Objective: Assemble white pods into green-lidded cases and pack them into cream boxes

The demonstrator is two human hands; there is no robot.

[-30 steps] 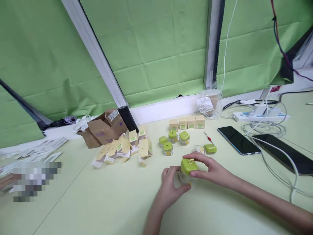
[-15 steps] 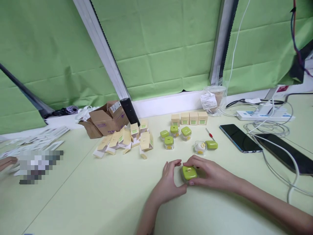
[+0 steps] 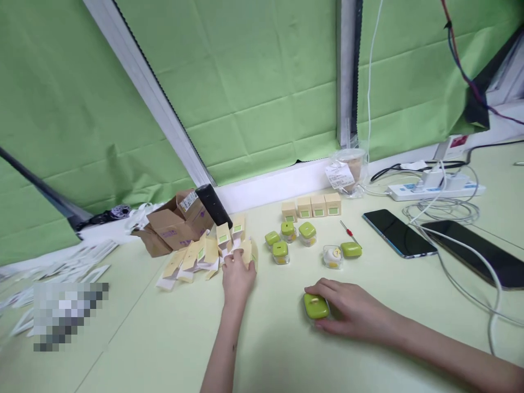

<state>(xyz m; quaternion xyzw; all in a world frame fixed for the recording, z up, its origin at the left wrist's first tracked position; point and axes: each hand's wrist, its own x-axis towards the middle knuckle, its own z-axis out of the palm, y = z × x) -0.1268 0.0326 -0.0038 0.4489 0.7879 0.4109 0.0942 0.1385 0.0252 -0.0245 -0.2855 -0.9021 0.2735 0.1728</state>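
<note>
My right hand (image 3: 350, 311) wraps round a small clear jar with a green lid (image 3: 315, 307) standing on the pale green table (image 3: 164, 349). My left hand (image 3: 237, 275) has reached forward to the pile of small tan cartons (image 3: 204, 252) and its fingers close on one carton (image 3: 246, 252) at the pile's right end. Beyond lie several more green-lidded jars (image 3: 286, 240), an open jar (image 3: 332, 256) with its loose green lid (image 3: 351, 249) beside it, and a row of upright tan boxes (image 3: 311, 206).
A brown cardboard box (image 3: 172, 224) and a black cylinder (image 3: 213, 204) stand behind the cartons. Two phones (image 3: 399, 233) (image 3: 478, 254), white cables, a power strip (image 3: 436, 190), a bagged cup (image 3: 347, 172) and a red screwdriver (image 3: 350, 232) lie to the right. White paper strips (image 3: 61, 267) cover the left.
My left hand left the green-lidded jar and moved forward-left to the carton pile. My right hand stayed on the jar, whose lid now sits down on it.
</note>
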